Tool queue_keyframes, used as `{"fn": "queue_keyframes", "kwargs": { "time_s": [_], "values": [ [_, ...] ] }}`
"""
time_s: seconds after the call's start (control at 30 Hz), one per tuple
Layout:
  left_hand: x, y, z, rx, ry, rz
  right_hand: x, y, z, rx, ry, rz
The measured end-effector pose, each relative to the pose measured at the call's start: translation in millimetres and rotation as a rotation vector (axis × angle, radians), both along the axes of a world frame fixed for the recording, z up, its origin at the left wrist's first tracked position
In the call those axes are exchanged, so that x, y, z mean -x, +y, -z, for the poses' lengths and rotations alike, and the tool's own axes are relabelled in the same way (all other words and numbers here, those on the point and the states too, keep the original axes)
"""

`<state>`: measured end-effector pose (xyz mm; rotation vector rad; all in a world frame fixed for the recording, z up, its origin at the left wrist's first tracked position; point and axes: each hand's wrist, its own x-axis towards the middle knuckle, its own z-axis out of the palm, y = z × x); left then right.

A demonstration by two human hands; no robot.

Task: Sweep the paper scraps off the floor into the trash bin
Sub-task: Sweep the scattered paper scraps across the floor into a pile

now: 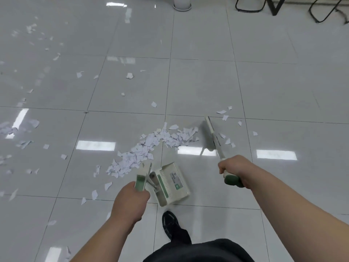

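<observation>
1. Your left hand (130, 197) has its fingers clamped round the upright handle (140, 181) of the dustpan (172, 183). The pan hangs low, just ahead of your shoe (170, 222). You cannot tell whether its lip touches the floor (207, 82).
2. Your right hand (234, 171) is wrapped round the green end of the broom (213, 135). The broom's head is down at the right end of the heap.
3. The paper scraps (151, 148) lie in a long heap between broom and dustpan, its near end just beside the pan. Loose bits (30, 29) are scattered well away to the left, and a few lie beyond the broom.
4. Expect the scraps to be very light and limp. On this glossy tile they probably slide easily but flutter under a fast stroke, so use short, low strokes.
5. Flat pieces may cling to the tile, so press the pan's lip down firmly.
6. No bin is clearly visible. The white round base (182, 4) at the top edge is cut off.
</observation>
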<state>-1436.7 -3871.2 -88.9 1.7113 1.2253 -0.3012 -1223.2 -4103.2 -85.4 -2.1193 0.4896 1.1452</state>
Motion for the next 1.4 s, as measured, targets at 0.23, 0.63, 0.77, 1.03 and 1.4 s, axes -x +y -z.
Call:
{"fn": "queue_keyframes", "kwargs": {
  "time_s": [0.23,0.63,0.77,1.03,1.4],
  "values": [
    [16.4,39.7,2.8,0.004,0.022,-0.048,10.8,94.0,14.3,0.020,0.070,-0.259],
    [11.0,57.4,-2.5,0.024,0.015,-0.145,16.5,154.9,-27.1,-0.229,0.225,-0.164],
    [-11.7,52.9,-7.1,0.037,0.006,-0.151,-3.8,133.0,-46.9,-0.266,0.243,-0.113],
    [-103.9,10.9,-13.0,0.007,-0.023,-0.054,-75.4,43.4,-53.5,-0.189,0.132,-0.042],
    [-243.8,-67.1,-15.0,-0.105,0.018,0.091,-230.8,-162.1,-36.2,0.001,-0.028,0.134]
  ]
}}
